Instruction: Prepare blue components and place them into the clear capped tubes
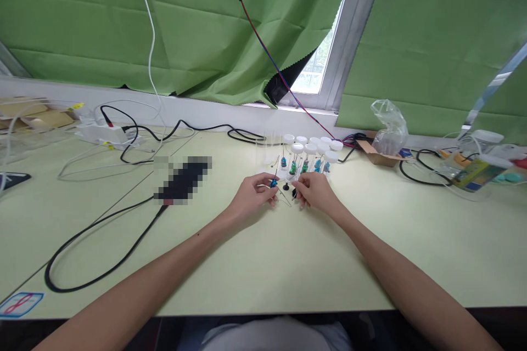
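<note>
Clock centred on the gap between the hands. White power block between 9 and 10, up by the wall, likely to sit near the cables it feeds. Blurred-out dark object at 9, black cable looping slack off it around 8, well away from the hands. Left hand just off 9: thumb and fingertips in a narrow pinch on the blue piece, thin wire sticking up past the fingers; pinch probably leaves that wire free. Small black stub on the table at centre, within reach of both. Right hand near 3: fingertips close together on a dark piece; mostly hidden, exact contact unclear. White-topped clear tubes bunched at 1, blue and green pieces visible among them, presumably grouped for easy reach. Cardboard box between 2 and 3, clear bag in it.
</note>
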Action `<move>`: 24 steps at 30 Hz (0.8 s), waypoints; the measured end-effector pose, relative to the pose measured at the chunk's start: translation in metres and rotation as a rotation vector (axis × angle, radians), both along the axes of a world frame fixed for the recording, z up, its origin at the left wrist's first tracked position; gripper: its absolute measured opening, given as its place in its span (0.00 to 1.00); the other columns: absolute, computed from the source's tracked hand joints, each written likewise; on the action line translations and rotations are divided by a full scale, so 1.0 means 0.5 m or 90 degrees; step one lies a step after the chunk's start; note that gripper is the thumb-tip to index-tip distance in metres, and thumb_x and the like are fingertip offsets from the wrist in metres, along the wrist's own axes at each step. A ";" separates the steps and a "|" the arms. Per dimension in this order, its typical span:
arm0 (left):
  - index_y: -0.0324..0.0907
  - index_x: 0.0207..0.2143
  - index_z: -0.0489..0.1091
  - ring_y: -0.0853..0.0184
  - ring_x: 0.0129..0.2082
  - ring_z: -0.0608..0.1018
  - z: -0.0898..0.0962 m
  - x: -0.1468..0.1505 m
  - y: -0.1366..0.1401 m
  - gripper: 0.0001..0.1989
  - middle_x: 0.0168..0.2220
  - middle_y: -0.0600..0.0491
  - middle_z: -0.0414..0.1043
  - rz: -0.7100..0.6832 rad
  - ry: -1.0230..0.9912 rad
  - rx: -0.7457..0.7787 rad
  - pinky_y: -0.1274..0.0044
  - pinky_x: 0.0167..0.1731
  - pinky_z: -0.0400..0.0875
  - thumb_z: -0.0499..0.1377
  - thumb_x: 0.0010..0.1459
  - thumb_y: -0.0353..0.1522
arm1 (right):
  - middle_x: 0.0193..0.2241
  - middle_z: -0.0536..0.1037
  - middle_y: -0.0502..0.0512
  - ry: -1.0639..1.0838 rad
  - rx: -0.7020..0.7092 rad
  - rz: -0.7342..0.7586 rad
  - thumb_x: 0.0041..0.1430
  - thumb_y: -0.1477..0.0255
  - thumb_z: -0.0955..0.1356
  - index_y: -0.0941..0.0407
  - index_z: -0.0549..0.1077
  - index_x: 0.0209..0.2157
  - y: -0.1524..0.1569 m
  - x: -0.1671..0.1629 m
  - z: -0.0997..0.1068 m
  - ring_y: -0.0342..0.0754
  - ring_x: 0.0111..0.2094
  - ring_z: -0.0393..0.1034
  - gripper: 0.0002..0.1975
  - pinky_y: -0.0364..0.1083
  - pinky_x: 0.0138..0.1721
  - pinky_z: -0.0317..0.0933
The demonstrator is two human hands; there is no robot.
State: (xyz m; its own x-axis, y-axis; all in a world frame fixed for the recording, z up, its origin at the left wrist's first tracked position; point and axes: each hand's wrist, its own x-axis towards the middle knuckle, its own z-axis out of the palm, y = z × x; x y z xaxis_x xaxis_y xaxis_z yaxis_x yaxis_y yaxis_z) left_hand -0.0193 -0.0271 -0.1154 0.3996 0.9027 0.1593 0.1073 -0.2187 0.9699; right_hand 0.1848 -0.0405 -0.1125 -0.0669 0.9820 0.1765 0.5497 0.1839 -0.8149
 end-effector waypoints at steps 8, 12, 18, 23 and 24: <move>0.39 0.43 0.72 0.64 0.28 0.80 0.004 0.006 -0.008 0.17 0.33 0.50 0.72 0.002 0.004 -0.003 0.72 0.30 0.75 0.64 0.53 0.39 | 0.16 0.74 0.50 0.085 -0.053 -0.011 0.59 0.67 0.67 0.56 0.65 0.20 0.004 -0.004 -0.012 0.46 0.13 0.71 0.16 0.39 0.09 0.61; 0.39 0.42 0.72 0.63 0.28 0.81 0.006 0.008 -0.013 0.17 0.36 0.50 0.70 -0.002 0.010 -0.011 0.72 0.28 0.77 0.64 0.53 0.40 | 0.16 0.73 0.50 0.115 -0.069 -0.010 0.59 0.65 0.69 0.57 0.65 0.20 0.002 -0.008 -0.011 0.45 0.13 0.71 0.17 0.39 0.09 0.62; 0.40 0.43 0.72 0.60 0.30 0.82 -0.004 0.007 -0.011 0.19 0.39 0.49 0.68 -0.006 0.019 -0.019 0.73 0.26 0.79 0.64 0.53 0.42 | 0.15 0.74 0.51 0.107 -0.057 0.010 0.57 0.62 0.70 0.57 0.65 0.19 -0.002 -0.013 -0.007 0.44 0.12 0.70 0.19 0.38 0.09 0.61; 0.40 0.43 0.71 0.59 0.31 0.83 -0.009 0.009 -0.011 0.20 0.40 0.49 0.66 -0.009 0.012 -0.038 0.72 0.27 0.80 0.65 0.52 0.43 | 0.15 0.73 0.50 0.106 -0.057 0.007 0.58 0.64 0.70 0.57 0.66 0.19 -0.005 -0.016 -0.005 0.43 0.12 0.70 0.18 0.38 0.09 0.61; 0.40 0.42 0.71 0.59 0.32 0.83 -0.010 0.010 -0.011 0.20 0.40 0.49 0.66 -0.013 0.009 -0.041 0.71 0.27 0.80 0.65 0.52 0.43 | 0.15 0.73 0.50 0.109 -0.059 0.006 0.58 0.64 0.70 0.57 0.66 0.19 -0.005 -0.017 -0.005 0.44 0.12 0.70 0.18 0.38 0.09 0.61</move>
